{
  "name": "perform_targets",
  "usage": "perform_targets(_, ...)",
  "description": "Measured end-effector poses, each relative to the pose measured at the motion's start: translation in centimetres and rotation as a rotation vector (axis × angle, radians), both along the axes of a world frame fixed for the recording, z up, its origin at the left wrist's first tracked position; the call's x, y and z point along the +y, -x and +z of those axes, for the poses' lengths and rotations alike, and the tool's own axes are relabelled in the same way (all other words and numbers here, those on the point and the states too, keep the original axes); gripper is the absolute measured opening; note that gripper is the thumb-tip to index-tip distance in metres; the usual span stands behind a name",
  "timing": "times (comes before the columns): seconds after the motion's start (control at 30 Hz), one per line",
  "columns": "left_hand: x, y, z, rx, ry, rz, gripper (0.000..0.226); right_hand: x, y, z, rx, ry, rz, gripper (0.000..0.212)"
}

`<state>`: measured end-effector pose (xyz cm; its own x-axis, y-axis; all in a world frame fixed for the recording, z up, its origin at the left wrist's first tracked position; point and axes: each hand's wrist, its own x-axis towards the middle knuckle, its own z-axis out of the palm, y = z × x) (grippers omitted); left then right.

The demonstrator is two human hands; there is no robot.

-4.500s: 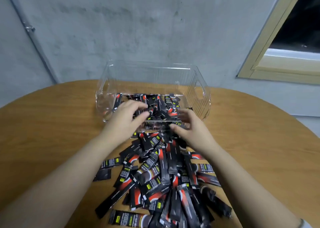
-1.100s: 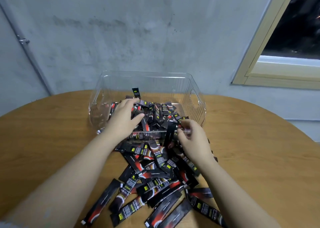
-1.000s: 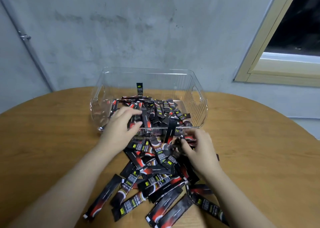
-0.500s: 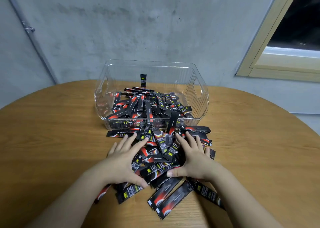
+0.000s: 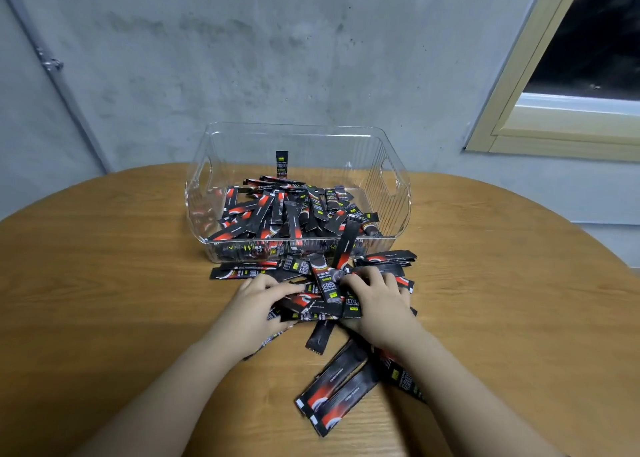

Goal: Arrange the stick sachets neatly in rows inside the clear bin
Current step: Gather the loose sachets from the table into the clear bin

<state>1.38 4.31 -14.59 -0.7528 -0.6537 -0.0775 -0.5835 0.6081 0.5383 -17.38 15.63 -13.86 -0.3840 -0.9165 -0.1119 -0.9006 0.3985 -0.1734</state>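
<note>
The clear bin (image 5: 398, 165) stands at the far middle of the round table, with a jumbled heap of black-and-red stick sachets (image 5: 277, 210) inside; one sachet (image 5: 281, 164) stands upright against the back wall and another (image 5: 347, 243) leans over the front wall. In front of the bin lies a loose pile of sachets (image 5: 320, 293). My left hand (image 5: 258, 306) and my right hand (image 5: 379, 302) curl round that pile from both sides, gripping a bundle of sachets between them. Several more sachets (image 5: 337, 394) lie nearer me.
The wooden table (image 5: 104, 283) is round, its edge curving off at left and right. A grey concrete wall rises just behind the bin, with a window frame (image 5: 540, 120) at the upper right and a metal conduit (image 5: 52, 65) at the left.
Both hands drew back from the bin to the pile in front of it, and in the last half second their fingers closed inward, gathering sachets into a bundle.
</note>
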Motion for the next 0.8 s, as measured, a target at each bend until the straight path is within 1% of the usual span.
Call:
perform_targets(0.1,0.0,0.2,-0.1,0.03,-0.013,0.036,0.057,-0.2,0.3,-0.4,0.088,0.075,0.007,0.057)
perform_targets(0.17,-0.3,0.5,-0.1,0.054,0.009,0.08,0.054,-0.4,0.4,-0.6,0.118,0.123,0.012,0.057)
perform_targets(0.23,-0.4,0.9,0.0,0.078,0.032,0.123,0.048,-0.7,0.7,-0.7,0.137,0.165,0.036,0.051)
perform_targets(0.3,-0.5,1.2,0.0,0.132,0.029,0.117,0.043,-1.0,1.3,-0.4,0.131,0.185,0.072,0.044)
perform_targets(0.37,-0.5,1.4,0.0,0.184,0.032,0.104,0.041,-1.1,2.1,-0.2,0.068,0.201,0.07,0.039)
perform_targets(0.43,-0.5,1.5,0.2,0.245,0.051,0.113,0.04,-1.0,2.6,0.2,-0.037,0.233,0.044,0.038)
perform_targets(0.57,-1.1,1.9,2.8,0.399,0.098,0.16,0.042,-1.3,2.9,2.3,-0.229,0.451,-0.022,0.028)
perform_targets(0.63,-2.1,2.9,4.7,0.453,0.138,0.183,0.038,-2.4,3.3,4.4,-0.298,0.548,-0.085,0.024)
perform_targets(0.73,-4.1,6.2,7.7,0.485,0.199,0.247,0.018,-5.9,4.6,7.5,-0.348,0.571,-0.199,0.023)
perform_targets(0.8,-6.1,9.0,8.9,0.508,0.175,0.297,0.023,-9.0,5.7,8.9,-0.396,0.57,-0.284,0.016)
